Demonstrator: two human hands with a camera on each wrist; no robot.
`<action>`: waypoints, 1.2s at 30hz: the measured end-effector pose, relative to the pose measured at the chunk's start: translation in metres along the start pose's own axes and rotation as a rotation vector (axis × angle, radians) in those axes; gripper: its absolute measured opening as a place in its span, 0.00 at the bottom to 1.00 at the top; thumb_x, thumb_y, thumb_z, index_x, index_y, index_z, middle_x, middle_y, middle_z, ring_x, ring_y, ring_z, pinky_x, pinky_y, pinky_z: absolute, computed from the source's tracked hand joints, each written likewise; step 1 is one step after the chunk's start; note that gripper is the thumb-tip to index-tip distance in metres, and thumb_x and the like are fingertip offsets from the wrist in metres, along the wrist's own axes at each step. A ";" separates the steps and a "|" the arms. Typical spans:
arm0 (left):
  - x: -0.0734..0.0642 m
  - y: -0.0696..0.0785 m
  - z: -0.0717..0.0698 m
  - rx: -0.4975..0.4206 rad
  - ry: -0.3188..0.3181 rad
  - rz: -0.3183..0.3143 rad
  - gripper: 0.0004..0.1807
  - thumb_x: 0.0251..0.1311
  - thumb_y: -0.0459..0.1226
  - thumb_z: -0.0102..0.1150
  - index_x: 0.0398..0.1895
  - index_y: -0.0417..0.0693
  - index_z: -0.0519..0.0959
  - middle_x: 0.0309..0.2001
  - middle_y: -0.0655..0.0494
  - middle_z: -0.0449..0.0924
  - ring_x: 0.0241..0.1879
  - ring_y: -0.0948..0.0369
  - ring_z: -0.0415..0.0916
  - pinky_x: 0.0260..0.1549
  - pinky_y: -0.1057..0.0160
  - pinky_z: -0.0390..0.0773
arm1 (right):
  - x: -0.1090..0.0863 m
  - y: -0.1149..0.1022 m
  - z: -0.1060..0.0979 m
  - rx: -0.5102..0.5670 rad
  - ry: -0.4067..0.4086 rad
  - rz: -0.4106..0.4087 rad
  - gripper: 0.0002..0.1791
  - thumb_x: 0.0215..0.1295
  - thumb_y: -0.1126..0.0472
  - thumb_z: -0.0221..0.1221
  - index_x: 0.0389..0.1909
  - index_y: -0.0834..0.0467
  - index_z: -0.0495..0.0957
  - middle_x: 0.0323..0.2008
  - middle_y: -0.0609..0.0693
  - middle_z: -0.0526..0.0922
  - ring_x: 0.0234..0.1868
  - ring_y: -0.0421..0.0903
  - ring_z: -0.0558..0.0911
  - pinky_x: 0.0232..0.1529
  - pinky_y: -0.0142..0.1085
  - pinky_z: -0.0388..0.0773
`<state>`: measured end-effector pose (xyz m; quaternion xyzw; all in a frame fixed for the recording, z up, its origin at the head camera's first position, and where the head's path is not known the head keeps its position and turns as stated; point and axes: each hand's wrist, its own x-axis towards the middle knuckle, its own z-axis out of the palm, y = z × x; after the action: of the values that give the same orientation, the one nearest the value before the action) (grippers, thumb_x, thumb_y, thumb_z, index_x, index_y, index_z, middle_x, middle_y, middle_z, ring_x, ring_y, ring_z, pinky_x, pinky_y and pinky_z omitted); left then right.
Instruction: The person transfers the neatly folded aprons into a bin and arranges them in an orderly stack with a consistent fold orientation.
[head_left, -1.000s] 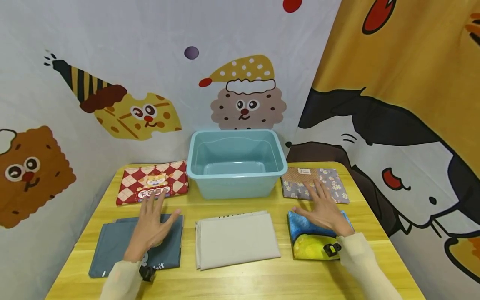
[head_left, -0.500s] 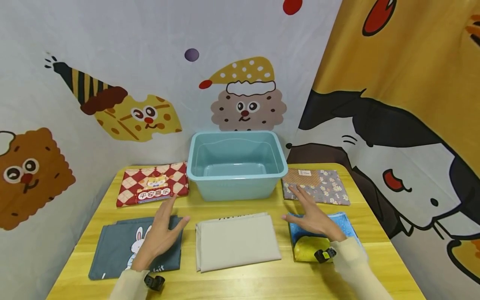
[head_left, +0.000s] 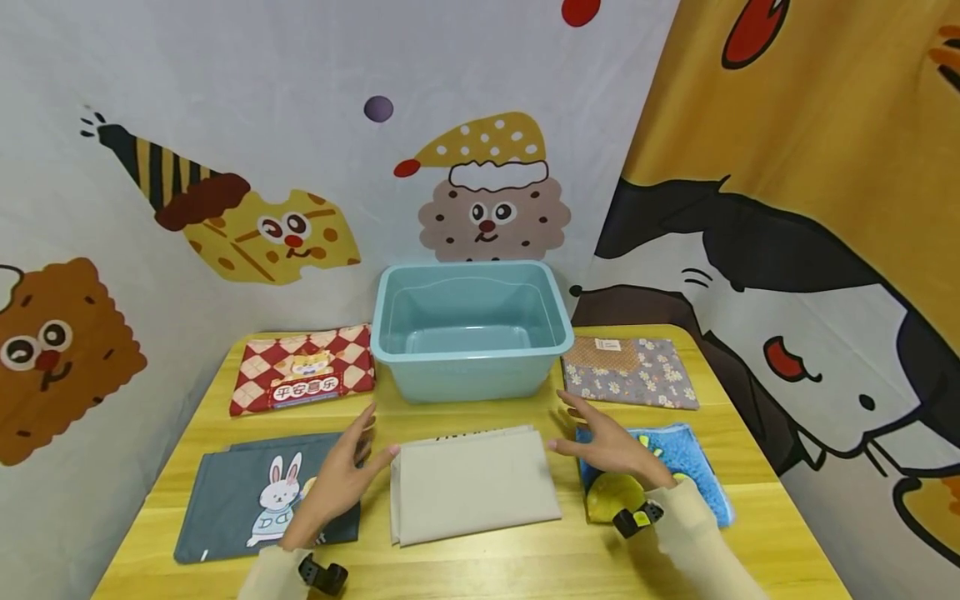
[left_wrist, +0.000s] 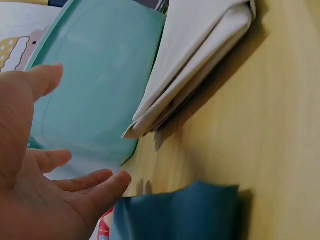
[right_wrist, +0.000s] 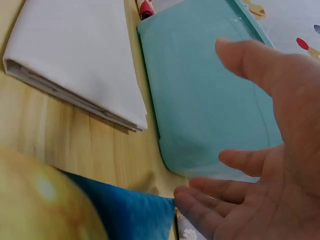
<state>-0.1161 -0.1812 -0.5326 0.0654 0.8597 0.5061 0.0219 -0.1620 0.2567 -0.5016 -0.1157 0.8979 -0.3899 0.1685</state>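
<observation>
Head view: left hand (head_left: 341, 483) and right hand (head_left: 611, 450) flank a beige folded cloth (head_left: 476, 492)

The fingers (left_wrist: 107, 194) of both hands are spread loosely, thumbs held apart, pinching nothing. Between the hands, the beige cloth lies on the tabletop (head_left: 517, 567), well apart from either palm. Dark lettering shows along its far edge, too cut off to read.

The left hand hangs over the right part of a slate-blue folded cloth (head_left: 225, 500) with a rabbit print (head_left: 277, 496); the writing by the wrist is mostly hidden. Under the right hand lies a bright-blue folded cloth (head_left: 697, 471) with a yellow shape.

Farther out, a pale teal plastic basin (head_left: 472, 379) stands between a red-and-cream checked cloth (head_left: 258, 375), reading 平安喜乐, and a grey daisy-print cloth (head_left: 663, 375), whose white label (head_left: 608, 344) is too small to read.

Compared with a second ago, both hands have moved inward toward the beige cloth, uncovering the rabbit and more of the bright-blue cloth; the cloths and basin have stayed put.
</observation>
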 end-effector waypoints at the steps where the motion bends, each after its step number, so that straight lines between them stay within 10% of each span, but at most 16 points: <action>1: -0.001 0.001 0.002 -0.021 -0.004 -0.008 0.45 0.70 0.47 0.63 0.84 0.53 0.50 0.77 0.32 0.58 0.73 0.35 0.64 0.68 0.41 0.71 | 0.000 -0.001 0.002 0.022 -0.008 -0.007 0.52 0.65 0.38 0.66 0.83 0.45 0.49 0.80 0.59 0.56 0.76 0.68 0.63 0.68 0.65 0.70; 18: -0.013 0.011 0.015 -0.152 -0.019 -0.240 0.43 0.67 0.43 0.67 0.80 0.43 0.59 0.66 0.35 0.75 0.54 0.51 0.82 0.41 0.63 0.85 | -0.004 -0.016 0.030 0.236 -0.076 0.134 0.45 0.68 0.46 0.66 0.78 0.63 0.59 0.68 0.63 0.74 0.64 0.59 0.78 0.50 0.48 0.86; 24: -0.017 0.017 0.021 -0.229 -0.031 -0.300 0.39 0.65 0.37 0.68 0.77 0.38 0.63 0.63 0.34 0.76 0.47 0.53 0.83 0.31 0.57 0.87 | -0.006 -0.026 0.038 0.251 -0.062 0.250 0.42 0.67 0.48 0.67 0.74 0.66 0.65 0.57 0.57 0.80 0.43 0.49 0.83 0.36 0.42 0.86; 36: -0.017 0.029 0.033 -0.056 0.023 -0.350 0.41 0.54 0.32 0.74 0.70 0.28 0.68 0.39 0.44 0.80 0.31 0.63 0.78 0.24 0.66 0.78 | -0.003 -0.033 0.051 0.182 0.005 0.320 0.36 0.64 0.50 0.70 0.67 0.66 0.73 0.49 0.53 0.81 0.44 0.46 0.80 0.37 0.40 0.86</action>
<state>-0.0930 -0.1410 -0.5233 -0.0916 0.8437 0.5191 0.1017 -0.1372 0.2015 -0.5090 0.0456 0.8662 -0.4381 0.2360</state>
